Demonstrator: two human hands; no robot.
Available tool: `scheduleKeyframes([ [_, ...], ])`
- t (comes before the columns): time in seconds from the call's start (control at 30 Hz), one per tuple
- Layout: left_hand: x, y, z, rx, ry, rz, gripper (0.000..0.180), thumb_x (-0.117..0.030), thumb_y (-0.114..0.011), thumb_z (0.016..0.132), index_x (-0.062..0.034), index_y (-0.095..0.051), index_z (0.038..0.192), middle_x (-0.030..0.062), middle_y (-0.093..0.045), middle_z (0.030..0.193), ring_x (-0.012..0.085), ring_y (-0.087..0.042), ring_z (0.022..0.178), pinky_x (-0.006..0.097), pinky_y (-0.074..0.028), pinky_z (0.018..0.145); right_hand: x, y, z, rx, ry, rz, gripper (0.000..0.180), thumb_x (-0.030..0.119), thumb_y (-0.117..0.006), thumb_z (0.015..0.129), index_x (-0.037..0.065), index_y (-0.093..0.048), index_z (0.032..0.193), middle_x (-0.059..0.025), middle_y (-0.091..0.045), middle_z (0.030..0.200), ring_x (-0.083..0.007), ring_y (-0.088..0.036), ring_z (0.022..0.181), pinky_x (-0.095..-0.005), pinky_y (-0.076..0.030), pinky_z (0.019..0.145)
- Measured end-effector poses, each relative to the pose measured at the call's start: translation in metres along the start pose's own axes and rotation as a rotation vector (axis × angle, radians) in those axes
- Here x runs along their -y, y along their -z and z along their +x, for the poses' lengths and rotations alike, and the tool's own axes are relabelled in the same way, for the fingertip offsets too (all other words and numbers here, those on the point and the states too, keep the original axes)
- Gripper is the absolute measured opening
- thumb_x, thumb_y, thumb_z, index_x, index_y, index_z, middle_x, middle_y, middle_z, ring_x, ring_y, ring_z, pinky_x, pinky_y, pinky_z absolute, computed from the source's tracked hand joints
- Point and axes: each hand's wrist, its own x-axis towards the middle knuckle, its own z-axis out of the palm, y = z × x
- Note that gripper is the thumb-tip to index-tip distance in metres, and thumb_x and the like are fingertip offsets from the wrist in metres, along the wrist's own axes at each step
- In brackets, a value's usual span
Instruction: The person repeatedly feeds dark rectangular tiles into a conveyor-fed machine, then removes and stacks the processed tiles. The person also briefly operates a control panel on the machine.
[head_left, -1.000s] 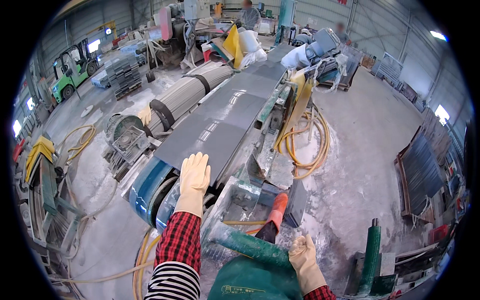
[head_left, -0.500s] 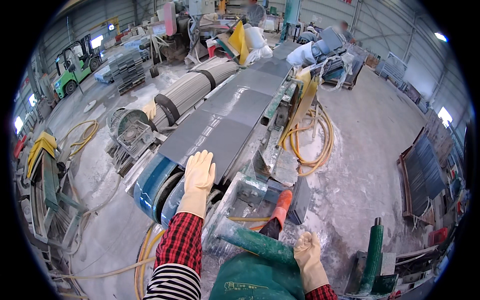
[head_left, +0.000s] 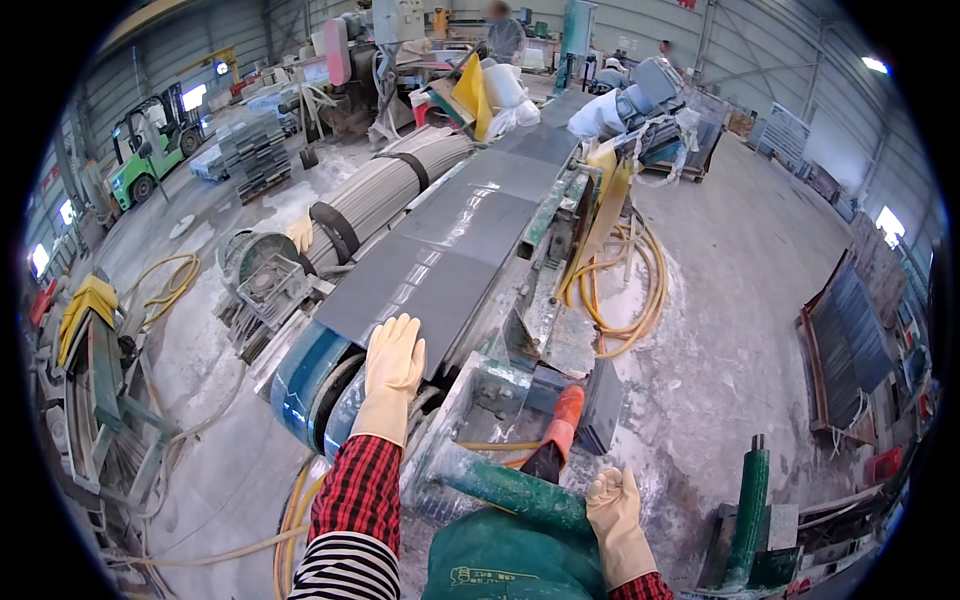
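My left hand (head_left: 392, 372), in a pale yellow rubber glove, lies flat with fingers together on the near edge of a dark grey stone slab (head_left: 420, 285). The slab rests on a conveyor belt (head_left: 310, 375) that curves over a blue end roller. More grey slabs (head_left: 505, 190) lie in a row further along the belt. My right hand (head_left: 618, 520), also gloved, hangs low at the right beside a green pipe (head_left: 510, 490) and an orange-handled part (head_left: 562, 420); it holds nothing I can see.
Yellow hoses (head_left: 620, 290) coil on the dusty floor right of the machine. A green forklift (head_left: 150, 140) and stacked slabs (head_left: 250, 150) stand at the far left. Dark slabs (head_left: 850, 340) lean at the right. People (head_left: 500, 30) work at the far end. A green post (head_left: 748, 510) stands near right.
The view has drifted slightly forward along the belt. My left hand stays flat on the slab's near edge, and my right hand has dropped a little lower.
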Motion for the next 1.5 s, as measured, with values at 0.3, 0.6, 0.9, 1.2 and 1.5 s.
scheduleKeyframes([
  [0.3,0.000,0.006,-0.004,0.006,-0.003,-0.005,0.037,-0.023,-0.059,0.094,-0.0060,-0.061,0.127,0.0162,-0.059,0.135,0.0341,-0.050,0.129,0.047,-0.033,0.113,-0.001,-0.005,-0.002,-0.008,-0.017,0.051,0.039,0.038,-0.049,0.103,0.003,-0.063,0.091,-0.0099,-0.069,0.091,-0.0262,-0.069,0.082,-0.0390,-0.061,0.075],
  [0.6,0.002,0.004,-0.010,-0.043,-0.019,0.038,0.038,-0.022,-0.061,0.093,-0.0058,-0.061,0.127,0.0162,-0.059,0.135,0.0345,-0.051,0.128,0.047,-0.034,0.113,-0.001,-0.005,-0.002,-0.007,0.013,0.001,0.040,0.038,-0.049,0.103,0.001,-0.064,0.099,-0.0093,-0.068,0.096,-0.0255,-0.069,0.084,-0.0379,-0.061,0.077],
  [0.9,0.000,0.013,-0.014,-0.012,-0.009,-0.005,0.037,-0.021,-0.060,0.093,-0.0052,-0.061,0.126,0.0165,-0.058,0.135,0.0346,-0.050,0.129,0.046,-0.034,0.113,-0.002,-0.004,0.000,0.053,0.013,0.009,0.043,0.038,-0.045,0.104,0.002,-0.069,0.098,-0.0118,-0.072,0.098,-0.0262,-0.071,0.086,-0.0400,-0.061,0.078],
  [1.2,0.001,0.016,-0.018,-0.018,-0.012,-0.019,0.037,-0.021,-0.061,0.092,-0.0058,-0.062,0.126,0.0154,-0.059,0.134,0.0337,-0.051,0.128,0.046,-0.034,0.112,-0.001,0.004,0.002,0.064,0.014,-0.013,0.046,0.040,-0.044,0.104,0.000,-0.068,0.099,-0.0137,-0.071,0.099,-0.0261,-0.070,0.085,-0.0403,-0.061,0.077],
  [1.5,0.007,0.015,-0.023,-0.067,-0.036,-0.007,0.037,-0.021,-0.064,0.090,-0.0057,-0.063,0.124,0.0155,-0.061,0.132,0.0341,-0.052,0.126,0.046,-0.036,0.111,-0.002,-0.002,0.000,0.013,0.032,-0.008,0.043,0.036,-0.046,0.104,0.000,-0.068,0.099,-0.0145,-0.073,0.098,-0.0272,-0.071,0.083,-0.0410,-0.062,0.076],
])
